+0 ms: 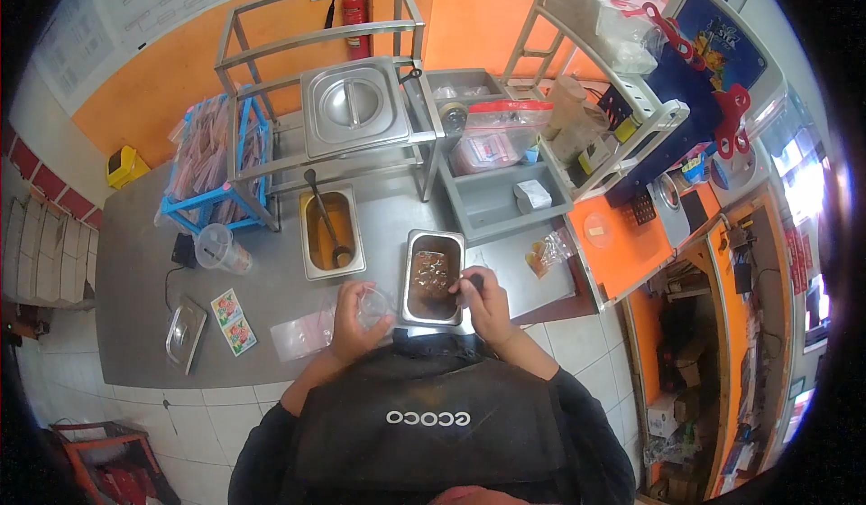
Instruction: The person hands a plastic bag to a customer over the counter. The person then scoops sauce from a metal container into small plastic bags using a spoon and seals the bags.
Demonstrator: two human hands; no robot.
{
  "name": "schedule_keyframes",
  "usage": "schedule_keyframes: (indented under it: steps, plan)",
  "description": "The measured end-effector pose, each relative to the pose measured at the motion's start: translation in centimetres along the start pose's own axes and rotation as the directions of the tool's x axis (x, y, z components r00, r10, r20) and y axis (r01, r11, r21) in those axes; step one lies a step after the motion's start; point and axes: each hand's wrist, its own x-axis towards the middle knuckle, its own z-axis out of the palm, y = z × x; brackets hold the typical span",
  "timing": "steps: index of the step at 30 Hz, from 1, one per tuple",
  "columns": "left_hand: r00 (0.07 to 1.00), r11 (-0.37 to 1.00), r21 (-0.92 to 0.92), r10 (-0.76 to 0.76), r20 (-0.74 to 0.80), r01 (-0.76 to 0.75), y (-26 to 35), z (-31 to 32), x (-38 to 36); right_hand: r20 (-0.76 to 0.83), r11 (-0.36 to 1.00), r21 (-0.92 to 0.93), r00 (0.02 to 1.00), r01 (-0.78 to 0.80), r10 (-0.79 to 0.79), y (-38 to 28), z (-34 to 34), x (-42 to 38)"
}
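Note:
My right hand (488, 305) grips the dark handle of a ladle (475, 282) at the right rim of a steel food pan (459, 252). Brown liquid (431, 275) with pieces in it fills part of that pan; the ladle's bowl does not show clearly. Just left of the pan, my left hand (352, 326) is curled around a clear plastic cup (373, 305). Under and beside this hand lies a flat clear plastic packet (301, 335). A second steel pan (307, 259) holds yellow-orange liquid, with a dark ladle (323, 209) resting in it.
A steel rack (244, 126) carries a lidded pan (352, 103). Left are a blue crate (194, 212) of wrapped straws, a clear tumbler (216, 245), a steel lid (186, 333) and printed cards (234, 321). A grey tray (487, 228) and a plastic bag (548, 254) are right.

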Motion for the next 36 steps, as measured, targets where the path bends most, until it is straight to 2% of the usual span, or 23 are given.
schedule_keyframes:
  steps: [2, 3, 6, 9, 12, 13, 16, 17, 20, 24, 27, 28, 31, 32, 34, 36]
  plan:
    - [1.000, 1.000, -0.014, -0.004, -0.006, 0.004, 0.1, 0.0, 0.0, -0.032, 0.974, 0.211, 0.995, -0.084, 0.093, 0.0, -0.1, 0.3]
    - [1.000, 1.000, -0.019, -0.006, -0.008, 0.006, 0.1, 0.1, 0.1, -0.068, 0.972, 0.217, 0.992, -0.093, 0.110, 0.0, -0.2, 0.3]
    - [1.000, 1.000, -0.011, -0.002, -0.008, 0.002, 0.1, 0.0, 0.1, -0.116, 0.993, -0.101, 0.990, 0.063, -0.074, -0.4, -0.1, -0.1]
    - [1.000, 1.000, -0.005, 0.000, -0.002, 0.000, 0.2, 0.1, 0.3, 0.174, 0.922, -0.298, 0.964, 0.248, -0.203, 0.5, -0.3, 0.2]
    - [1.000, 1.000, -0.001, 0.008, 0.002, -0.008, 0.2, 0.1, 0.5, 0.189, 0.984, -0.130, 0.978, 0.119, -0.093, 0.1, 0.2, -0.3]
    - [1.000, 1.000, 0.001, 0.011, 0.002, -0.011, 0.2, 0.1, 0.5, 0.155, 0.998, -0.056, 0.988, 0.024, -0.015, -0.3, 0.1, -0.5]
    - [1.000, 1.000, -0.020, 0.001, -0.012, -0.001, -0.1, 0.2, 0.3, -0.006, 0.944, 0.318, 0.995, -0.093, 0.100, 0.7, 0.0, -0.1]
    - [1.000, 1.000, -0.017, 0.005, -0.017, -0.005, -0.2, 0.2, 0.3, -0.070, 0.917, 0.395, 0.993, -0.062, 0.097, 1.3, -0.1, 0.1]
    - [1.000, 1.000, -0.016, 0.011, -0.028, -0.012, -0.4, 0.3, 0.2, -0.244, 0.856, 0.507, 0.936, -0.100, 0.254, 2.8, -0.9, 0.6]
    - [1.000, 1.000, 0.014, -0.012, -0.026, 0.012, -0.1, 0.1, 0.1, -0.308, 0.768, 0.619, 0.849, -0.165, 0.430, 5.3, -2.0, 0.4]
    - [0.999, 0.999, -0.008, -0.037, -0.040, 0.036, -1.5, 0.2, -0.9, -0.352, 0.800, 0.573, 0.828, -0.179, 0.437, 5.8, -2.0, -0.2]
    - [0.999, 0.999, -0.046, -0.022, -0.029, 0.021, -2.5, 0.6, -1.0, -0.370, 0.853, 0.483, 0.837, -0.197, 0.403, 6.3, -2.0, -0.6]
    - [0.986, 0.962, -0.218, -0.167, 0.009, 0.165, -3.2, 1.2, -1.3, -0.350, 0.893, 0.402, 0.867, -0.202, 0.354, 4.9, -1.7, -0.9]
    - [0.975, 0.937, -0.271, -0.214, 0.051, 0.220, -2.3, 1.0, -1.0, -0.302, 0.856, 0.472, 0.873, -0.213, 0.384, 4.8, -1.7, -0.9]
    - [0.983, 0.973, -0.139, -0.174, 0.067, 0.181, -3.6, 0.9, -1.0, -0.239, 0.811, 0.534, 0.878, -0.238, 0.415, 4.6, -1.6, -1.0]
    - [0.989, 0.977, -0.157, -0.133, 0.070, 0.143, -3.1, 1.3, -0.6, -0.234, 0.809, 0.552, 0.893, -0.205, 0.385, 5.5, -1.6, -1.0]
